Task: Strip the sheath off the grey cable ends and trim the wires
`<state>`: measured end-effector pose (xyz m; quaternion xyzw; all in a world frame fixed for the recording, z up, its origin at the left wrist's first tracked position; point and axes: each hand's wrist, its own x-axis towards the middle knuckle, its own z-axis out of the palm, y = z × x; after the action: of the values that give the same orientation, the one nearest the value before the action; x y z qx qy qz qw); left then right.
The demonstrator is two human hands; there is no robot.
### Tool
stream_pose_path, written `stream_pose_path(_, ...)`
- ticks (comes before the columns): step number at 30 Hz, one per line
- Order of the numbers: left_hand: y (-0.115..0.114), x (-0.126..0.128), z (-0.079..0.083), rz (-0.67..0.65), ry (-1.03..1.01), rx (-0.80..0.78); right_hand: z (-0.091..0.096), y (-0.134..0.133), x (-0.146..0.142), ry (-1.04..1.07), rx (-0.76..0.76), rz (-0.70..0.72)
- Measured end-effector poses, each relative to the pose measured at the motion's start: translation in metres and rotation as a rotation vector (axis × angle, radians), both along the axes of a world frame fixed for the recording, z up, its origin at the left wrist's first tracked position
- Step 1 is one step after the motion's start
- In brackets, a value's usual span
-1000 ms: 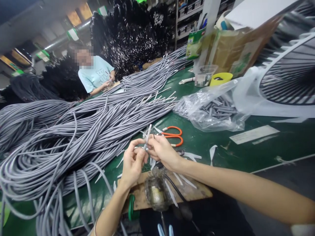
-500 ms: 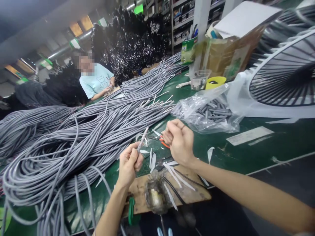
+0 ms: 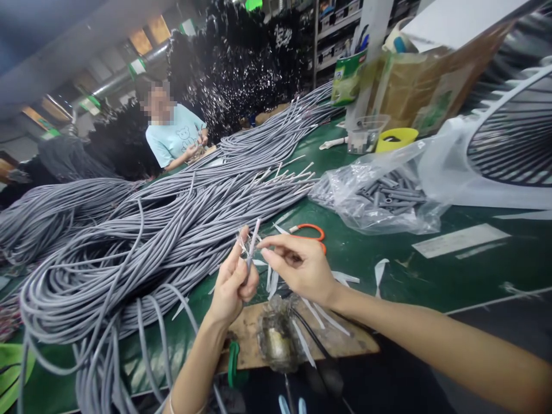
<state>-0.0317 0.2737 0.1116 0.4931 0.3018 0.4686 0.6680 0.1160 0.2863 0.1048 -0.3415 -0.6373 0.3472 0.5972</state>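
Observation:
My left hand is closed around a grey cable, whose pale, stripped end points up past my thumb. Fine loose strands show beside that end, near my raised forefinger. Just right of the cable end is my right hand, thumb and forefinger brought together in a pinch. Whether a strand is between those fingertips is too small to see. Behind my right hand lie orange-handled scissors, partly covered by it. White strips lie scattered below the hands.
Long bundles of grey cable cover the left of the green table. A clear bag of grey tubes and a white fan stand right. A metal device sits on a wooden board. A person sits across.
My right hand has come left and down from a raised fist to the cable end. My left forefinger now points up. The orange scissor handles show more, and the view has shifted slightly.

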Motion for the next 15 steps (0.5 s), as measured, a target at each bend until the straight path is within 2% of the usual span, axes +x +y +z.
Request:
stream_pose_path(6, 0.000, -0.001, 0.001, -0.114, -0.019, -0.056, -0.003, 0.001, 0.000, -0.056, 0.017, 0.187)
stream_pose_path(9, -0.001, -0.002, 0.002, -0.131, -0.009, -0.027, -0.004, 0.003, 0.000, -0.129, 0.143, 0.152)
stream_pose_path(12, -0.002, -0.004, 0.003, -0.051, 0.014, 0.037, -0.007, 0.006, 0.000, -0.243, 0.210, 0.069)
stream_pose_path(15, -0.002, -0.006, 0.004, 0.076, 0.007, 0.073, -0.008, 0.012, 0.003, -0.474, 0.108, 0.069)
